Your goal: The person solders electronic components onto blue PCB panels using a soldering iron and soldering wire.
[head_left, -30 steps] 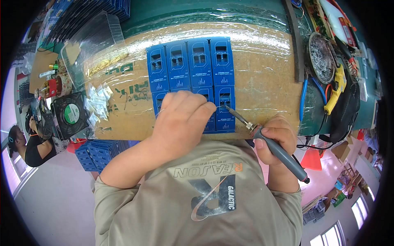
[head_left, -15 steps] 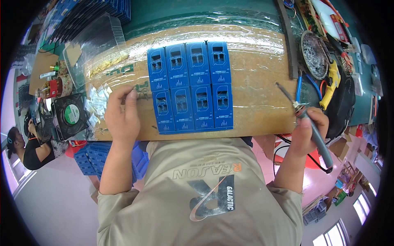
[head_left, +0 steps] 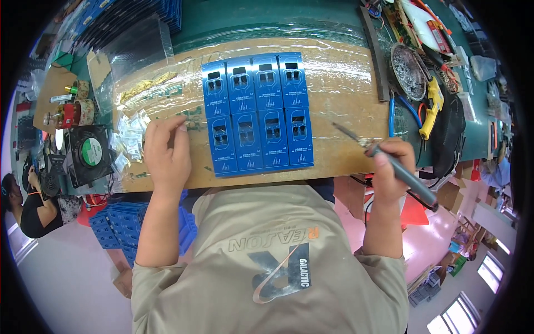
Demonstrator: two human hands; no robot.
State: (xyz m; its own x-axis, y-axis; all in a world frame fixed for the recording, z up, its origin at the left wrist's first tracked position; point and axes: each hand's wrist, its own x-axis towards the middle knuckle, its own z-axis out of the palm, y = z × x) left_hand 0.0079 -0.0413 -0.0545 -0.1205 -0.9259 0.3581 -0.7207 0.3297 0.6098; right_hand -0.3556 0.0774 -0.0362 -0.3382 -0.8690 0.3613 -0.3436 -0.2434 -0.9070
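Note:
A panel of several joined blue circuit boards (head_left: 260, 108) with rectangular cutouts lies flat on the work surface in front of me. My right hand (head_left: 393, 170) grips the grey handle of a soldering iron (head_left: 409, 178). Its thin tip points up and left, apart from the panel's right edge. On the other side, my left hand (head_left: 167, 153) is raised between the panel and a heap of small clear packets (head_left: 130, 136). Its thumb and index fingertips come close together in a pinch; anything between them is too small to make out.
Left stand a black fan (head_left: 89, 156) and a jar (head_left: 69, 115), with stacked blue boards (head_left: 133, 22) behind. Right lie a dark metal bar (head_left: 375, 55), a round dish (head_left: 409, 69), blue-handled pliers (head_left: 409, 108) and a yellow tool (head_left: 431, 108). More blue boards (head_left: 114, 222) sit below the table edge.
The soldering iron in my right hand has moved left, its tip nearer the panel. My left hand stays about where it was, and the view has shifted slightly.

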